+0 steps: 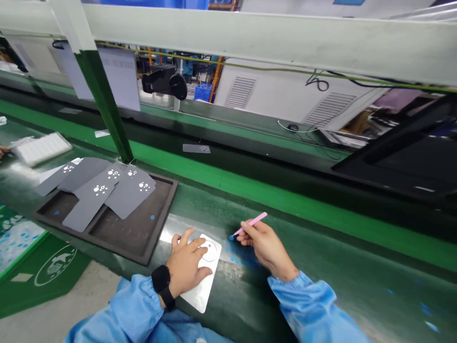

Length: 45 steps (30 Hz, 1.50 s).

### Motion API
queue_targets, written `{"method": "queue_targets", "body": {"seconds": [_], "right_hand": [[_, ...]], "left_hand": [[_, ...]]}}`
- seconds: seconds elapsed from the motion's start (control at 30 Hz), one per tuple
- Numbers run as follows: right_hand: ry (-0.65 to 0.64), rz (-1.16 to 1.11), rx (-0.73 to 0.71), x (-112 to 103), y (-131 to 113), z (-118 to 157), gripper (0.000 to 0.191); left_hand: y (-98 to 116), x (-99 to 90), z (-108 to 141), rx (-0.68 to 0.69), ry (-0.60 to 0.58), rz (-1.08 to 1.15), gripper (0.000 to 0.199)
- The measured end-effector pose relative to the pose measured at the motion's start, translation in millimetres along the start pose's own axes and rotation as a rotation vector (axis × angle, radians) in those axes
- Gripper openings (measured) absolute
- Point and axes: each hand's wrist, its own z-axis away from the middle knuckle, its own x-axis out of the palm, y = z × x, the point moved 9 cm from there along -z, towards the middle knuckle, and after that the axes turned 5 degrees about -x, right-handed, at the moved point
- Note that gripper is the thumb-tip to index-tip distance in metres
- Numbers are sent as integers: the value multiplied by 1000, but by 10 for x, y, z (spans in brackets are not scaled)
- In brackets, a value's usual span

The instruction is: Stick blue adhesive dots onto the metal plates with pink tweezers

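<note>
My left hand, with a black watch at the wrist, lies with fingers spread on a pale phone-shaped panel on the green bench. My right hand pinches pink tweezers. Their tip is at a small blue piece, just right of the panel. Several small blue bits are scattered on the bench between my hands. Left of my left hand, grey panels with round holes overlap on a dark tray.
A green bin with blue bits stands at the lower left. White trays lie at the far left. A green post rises behind the dark tray. Beyond the green strip lies another panel. Part of another person's hand shows at the left edge.
</note>
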Motion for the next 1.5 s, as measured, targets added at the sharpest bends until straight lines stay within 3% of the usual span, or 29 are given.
{"method": "queue_targets", "body": {"seconds": [0.17,0.3,0.57,1.5], "right_hand": [[-61,15,32,290,139,323,48],[-12,36,42,417,297,360,47],[3,56,52,408,318,302,31],[37,213,44,397,220,377,17]], "left_hand": [[9,-18,7,-11,15,0,38],[8,-25,18,-20,7,-15,38],[21,-31,17,-33,6,-26,37],[63,-72,40,-5,24,-71,36]]}}
